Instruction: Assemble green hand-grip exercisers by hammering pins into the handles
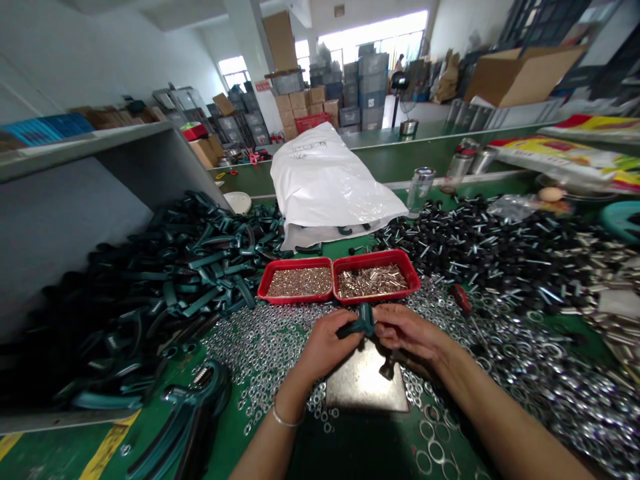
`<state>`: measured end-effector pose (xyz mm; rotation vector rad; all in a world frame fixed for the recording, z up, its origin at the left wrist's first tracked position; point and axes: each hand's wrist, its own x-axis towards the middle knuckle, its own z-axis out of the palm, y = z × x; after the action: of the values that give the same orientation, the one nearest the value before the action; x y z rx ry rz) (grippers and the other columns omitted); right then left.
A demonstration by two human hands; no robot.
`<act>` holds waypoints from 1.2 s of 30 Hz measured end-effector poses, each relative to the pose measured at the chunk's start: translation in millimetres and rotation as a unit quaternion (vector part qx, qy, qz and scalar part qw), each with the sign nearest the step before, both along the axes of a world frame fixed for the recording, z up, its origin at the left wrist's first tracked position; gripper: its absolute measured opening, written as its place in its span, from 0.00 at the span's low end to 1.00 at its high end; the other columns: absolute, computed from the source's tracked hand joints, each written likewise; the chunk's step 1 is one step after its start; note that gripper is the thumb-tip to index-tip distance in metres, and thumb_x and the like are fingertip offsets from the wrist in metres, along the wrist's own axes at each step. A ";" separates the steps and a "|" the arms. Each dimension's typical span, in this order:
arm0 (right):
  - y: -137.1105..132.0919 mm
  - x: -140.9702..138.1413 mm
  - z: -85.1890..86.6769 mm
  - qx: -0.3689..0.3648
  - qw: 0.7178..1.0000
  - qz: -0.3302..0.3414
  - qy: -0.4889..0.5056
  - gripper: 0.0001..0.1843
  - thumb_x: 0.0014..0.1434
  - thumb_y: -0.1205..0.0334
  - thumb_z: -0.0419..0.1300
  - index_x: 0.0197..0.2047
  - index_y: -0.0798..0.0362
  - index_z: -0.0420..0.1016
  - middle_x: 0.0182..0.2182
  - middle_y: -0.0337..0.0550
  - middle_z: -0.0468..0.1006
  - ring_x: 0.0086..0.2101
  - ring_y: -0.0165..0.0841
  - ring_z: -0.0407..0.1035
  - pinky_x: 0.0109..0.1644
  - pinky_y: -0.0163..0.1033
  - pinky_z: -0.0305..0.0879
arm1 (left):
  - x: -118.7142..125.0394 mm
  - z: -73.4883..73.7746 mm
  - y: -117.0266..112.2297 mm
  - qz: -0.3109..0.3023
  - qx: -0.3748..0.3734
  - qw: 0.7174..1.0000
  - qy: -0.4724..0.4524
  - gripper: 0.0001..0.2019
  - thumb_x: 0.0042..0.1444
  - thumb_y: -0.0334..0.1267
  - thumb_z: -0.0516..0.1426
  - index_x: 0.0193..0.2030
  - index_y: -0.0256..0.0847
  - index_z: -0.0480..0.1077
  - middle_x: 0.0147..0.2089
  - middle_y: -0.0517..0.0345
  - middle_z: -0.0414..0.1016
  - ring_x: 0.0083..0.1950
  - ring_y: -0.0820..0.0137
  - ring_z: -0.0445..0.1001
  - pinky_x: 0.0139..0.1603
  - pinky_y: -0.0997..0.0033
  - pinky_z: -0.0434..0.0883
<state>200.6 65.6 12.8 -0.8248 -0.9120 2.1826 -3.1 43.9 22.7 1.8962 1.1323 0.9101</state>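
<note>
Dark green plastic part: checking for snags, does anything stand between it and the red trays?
Nothing visible does. The dark green plastic part, held in the left hand and right hand, sits just short of the near rim of the right red tray.

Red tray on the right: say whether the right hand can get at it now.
Probably yes. The right hand sits just in front of the tray, with only loose washers between. It shares a green plastic part with the left hand, so it may need to let go first.
</note>
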 end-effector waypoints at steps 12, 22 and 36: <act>-2.2 -5.3 17.9 0.322 0.893 -0.164 -0.268 0.09 0.63 0.53 0.60 0.40 0.49 0.71 0.28 0.35 0.75 0.30 0.32 0.70 0.36 0.37 0.64 | -22.5 9.8 5.3 0.121 0.014 0.992 -0.010 0.21 0.62 0.32 0.52 0.61 0.42 0.60 0.58 0.48 0.67 0.60 0.61 0.67 0.64 0.55 0.60; -2.6 -4.6 21.2 0.259 0.924 -0.158 -0.235 0.12 0.62 0.50 0.61 0.42 0.48 0.69 0.29 0.37 0.77 0.30 0.34 0.75 0.36 0.40 0.71 | -2.0 7.7 -0.3 0.082 -0.156 0.955 -0.238 0.20 0.52 0.26 0.54 0.52 0.44 0.61 0.45 0.58 0.72 0.39 0.72 0.73 0.42 0.71 0.70; -8.2 -10.6 22.3 0.142 0.976 -0.101 -0.130 0.15 0.61 0.48 0.62 0.36 0.51 0.67 0.21 0.32 0.70 0.19 0.24 0.60 0.23 0.32 0.57 | 9.4 2.1 -4.2 0.109 -0.081 0.979 -0.149 0.07 0.55 0.32 0.59 0.41 0.41 0.75 0.38 0.59 0.78 0.39 0.71 0.74 0.42 0.74 0.69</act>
<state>189.9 57.4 35.0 -1.0262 -1.1807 1.7448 6.2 39.7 24.9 1.4659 1.2033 1.1427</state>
